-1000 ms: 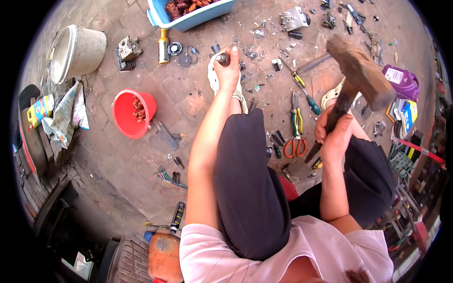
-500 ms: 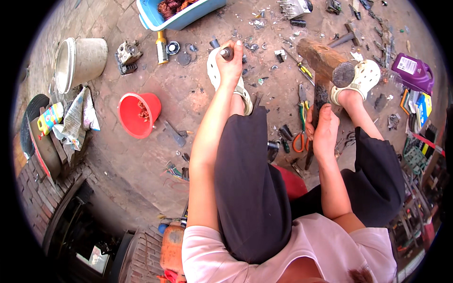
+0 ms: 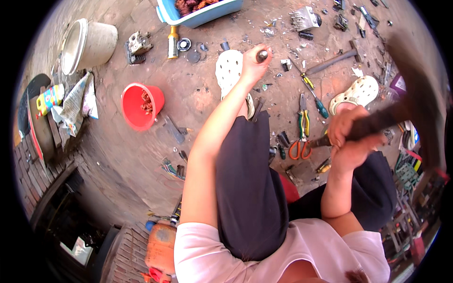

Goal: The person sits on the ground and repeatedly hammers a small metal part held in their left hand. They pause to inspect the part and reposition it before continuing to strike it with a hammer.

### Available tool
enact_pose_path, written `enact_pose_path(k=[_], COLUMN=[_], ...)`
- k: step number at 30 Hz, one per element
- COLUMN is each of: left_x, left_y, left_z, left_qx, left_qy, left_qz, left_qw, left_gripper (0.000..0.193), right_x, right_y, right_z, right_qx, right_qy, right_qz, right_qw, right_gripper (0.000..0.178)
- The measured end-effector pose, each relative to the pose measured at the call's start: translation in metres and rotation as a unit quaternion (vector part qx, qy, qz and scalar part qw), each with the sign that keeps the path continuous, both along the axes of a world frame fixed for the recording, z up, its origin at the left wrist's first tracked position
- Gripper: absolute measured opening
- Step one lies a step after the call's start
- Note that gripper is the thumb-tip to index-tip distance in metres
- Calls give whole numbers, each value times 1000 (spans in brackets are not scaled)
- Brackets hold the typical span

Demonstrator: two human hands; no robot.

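My left hand (image 3: 254,66) is closed in a fist beside the left white clog (image 3: 229,70). Out of the top of the fist pokes the blunt round end of a metal rod (image 3: 262,56), like a chisel or punch; its lower part is hidden. At the right, my right hand (image 3: 349,141) grips the handle of a large hammer (image 3: 377,120). The hammer's heavy head is raised close to the view and smeared by motion. Below the right hand's side of the handle lie pliers (image 3: 302,118) and orange-handled scissors (image 3: 299,150) on the ground.
A red bucket (image 3: 159,101) with copper-coloured scraps stands at the left. Behind it are a white bucket (image 3: 101,45) and a blue basin (image 3: 207,18) of copper-coloured wire. A second hammer (image 3: 332,61), screwdriver (image 3: 321,108) and metal scraps litter the ground. An orange container (image 3: 161,247) sits lower left.
The right hand has swung the hammer up and to the right, away from the ground. The left hand, still round the rod, appears farther right as the view has shifted.
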State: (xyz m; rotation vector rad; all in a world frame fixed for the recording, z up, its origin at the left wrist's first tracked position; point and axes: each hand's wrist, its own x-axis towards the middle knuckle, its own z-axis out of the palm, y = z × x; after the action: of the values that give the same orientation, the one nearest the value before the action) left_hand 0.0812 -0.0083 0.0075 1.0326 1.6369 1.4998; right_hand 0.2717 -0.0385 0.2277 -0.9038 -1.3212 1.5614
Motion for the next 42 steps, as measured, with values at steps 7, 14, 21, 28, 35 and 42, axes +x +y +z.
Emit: enact_pose_path(k=[7, 14, 21, 28, 35, 42], left_x=[5, 5, 10, 2, -30, -23], left_y=[14, -11, -10, -14, 4, -3], left_z=[-12, -5, -31, -16, 16, 10], left_qx=[22, 20, 72, -22, 72, 34], left_qy=[5, 46, 7, -33, -254, -158], left_qz=[8, -50, -113, 12, 78, 30], left_qw=[1000, 997, 991, 999, 961, 986], left_gripper=[14, 19, 16, 21, 18, 20], right_x=[-38, -24, -24, -10, 8, 16], right_y=[-26, -33, -41, -11, -18, -36], right_z=[-93, 8, -103, -4, -29, -87], right_qx=[-168, -138, -193, 26, -153, -345], right_qy=[-311, -91, -342, -207, -133, -124], right_qz=[1, -51, -7, -112, -193, -202], right_qw=[935, 985, 920, 972, 960, 908], right_gripper=[52, 52, 49, 44, 60, 51])
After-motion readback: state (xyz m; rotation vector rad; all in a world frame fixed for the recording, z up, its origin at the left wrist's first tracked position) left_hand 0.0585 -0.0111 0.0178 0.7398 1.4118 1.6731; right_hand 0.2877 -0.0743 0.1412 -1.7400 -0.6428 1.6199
